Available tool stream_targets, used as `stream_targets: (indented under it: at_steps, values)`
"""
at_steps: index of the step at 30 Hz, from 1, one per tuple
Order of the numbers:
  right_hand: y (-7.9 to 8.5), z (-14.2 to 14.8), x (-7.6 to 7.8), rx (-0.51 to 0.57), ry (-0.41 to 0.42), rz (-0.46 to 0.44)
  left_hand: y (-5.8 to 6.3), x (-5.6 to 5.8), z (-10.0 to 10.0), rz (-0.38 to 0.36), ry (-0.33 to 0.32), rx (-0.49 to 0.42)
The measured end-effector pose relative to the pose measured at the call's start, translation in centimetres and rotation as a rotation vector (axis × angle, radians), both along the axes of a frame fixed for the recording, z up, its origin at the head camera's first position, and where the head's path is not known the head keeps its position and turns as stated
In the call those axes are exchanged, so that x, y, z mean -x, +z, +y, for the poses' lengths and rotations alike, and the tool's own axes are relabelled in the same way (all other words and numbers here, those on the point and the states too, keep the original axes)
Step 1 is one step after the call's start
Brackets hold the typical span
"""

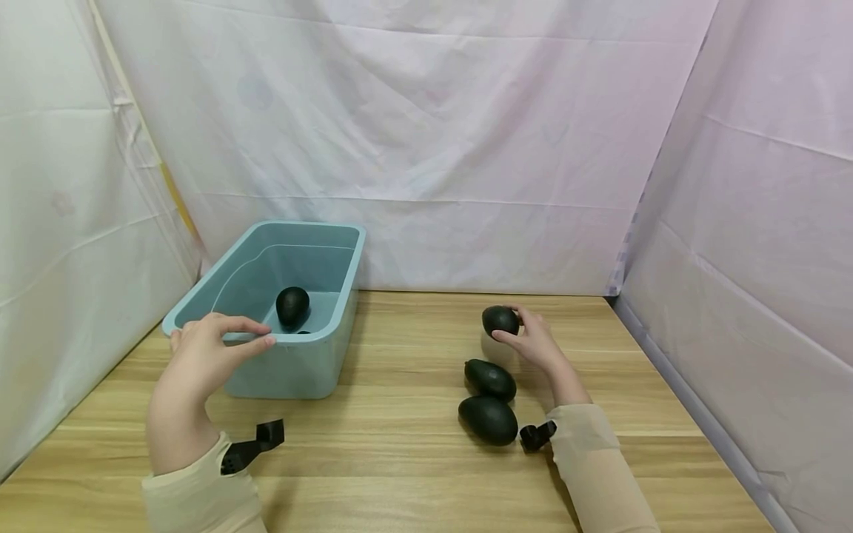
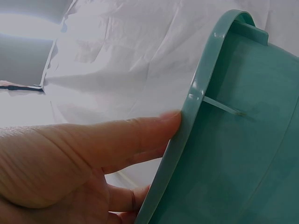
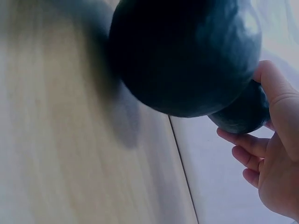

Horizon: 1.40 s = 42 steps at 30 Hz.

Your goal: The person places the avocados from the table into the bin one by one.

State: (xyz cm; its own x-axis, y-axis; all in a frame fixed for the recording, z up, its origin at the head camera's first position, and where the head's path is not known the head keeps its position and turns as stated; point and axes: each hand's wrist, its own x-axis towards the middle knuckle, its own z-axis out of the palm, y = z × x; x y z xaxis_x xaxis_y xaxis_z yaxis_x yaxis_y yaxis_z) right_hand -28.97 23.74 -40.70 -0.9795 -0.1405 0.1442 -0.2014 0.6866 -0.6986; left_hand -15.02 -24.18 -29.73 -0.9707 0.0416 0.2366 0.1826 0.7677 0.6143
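At the left, my left hand [image 1: 212, 355] is at the near rim of a blue-green plastic bin [image 1: 283, 370]. Its thumb and fingers pinch that rim, and the left wrist view has the thumb [image 2: 140, 135] against the edge. Inside the bin lies a dark avocado [image 1: 292, 307], with a sliver of another dark thing beneath it, mostly hidden by the rim. On the right, my right hand [image 1: 533, 340] grips an avocado [image 1: 500, 321] between thumb and fingers, close over the table. Two more avocados, one smaller [image 1: 490, 380] and one larger [image 1: 489, 420], lie nearer me in a row.
A wood-grain table [image 1: 400, 459] carries everything. Pale cloth [image 1: 466, 148] hangs behind it and along both sides. Small black wrist mounts [image 1: 253, 446] stick out from both sleeves, the right one close beside the larger avocado.
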Motion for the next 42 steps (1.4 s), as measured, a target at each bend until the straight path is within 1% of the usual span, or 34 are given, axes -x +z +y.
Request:
stream_targets:
  at_steps: [11,18,21,27,42]
  values:
    - [0.8,0.0,-0.6,0.01,-0.017,0.014,0.0,0.0,-0.1,-0.008,-0.002,0.004]
    - [1.5,-0.1,-1.2,0.021,-0.032,0.005,-0.1,0.0,-0.2,-0.009,-0.002,0.001]
    - [1.8,-0.1,-1.3,0.026,-0.033,0.017,-0.2,0.0,-0.2,-0.009,-0.001,0.001]
    - [2.6,-0.3,-1.7,0.037,-0.02,0.057,-0.2,0.0,-0.2,-0.005,-0.003,0.0]
    - [4.1,-1.1,-2.6,0.05,0.028,0.116,-0.1,0.0,-0.2,-0.014,-0.007,-0.006]
